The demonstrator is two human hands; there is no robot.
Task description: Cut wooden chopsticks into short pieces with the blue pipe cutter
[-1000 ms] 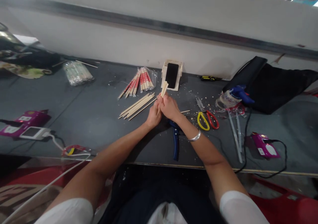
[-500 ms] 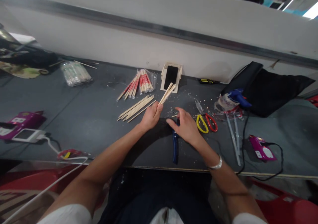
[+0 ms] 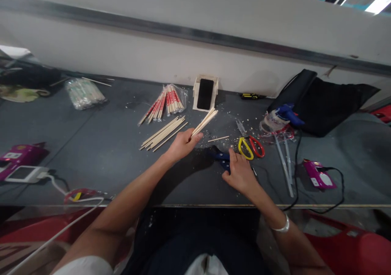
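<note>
My left hand (image 3: 183,143) is closed round a small bundle of pale wooden chopsticks (image 3: 205,121), which point up and to the right. Under my right hand (image 3: 241,171) is a blue-handled cutter (image 3: 220,156). Its handles lie beneath my curled fingers and palm, and its dark head points left. A short thin stick (image 3: 218,138) lies just beyond the cutter. Left of my left hand lies a loose pile of chopsticks (image 3: 163,133). Yellow-and-red-handled scissors (image 3: 245,148) rest close by my right hand.
Red-wrapped chopstick packs (image 3: 166,102) and a phone (image 3: 205,94) on a pale stand are at the back. A blue glue gun (image 3: 290,114), clear glue sticks (image 3: 284,165) and a black bag (image 3: 330,100) are to the right. Pale chips dot the grey table (image 3: 104,145).
My right hand has come down onto the cutter, which has turned from pointing away to lying sideways. The short stick now shows fully. My left hand keeps its bundle, slightly lower.
</note>
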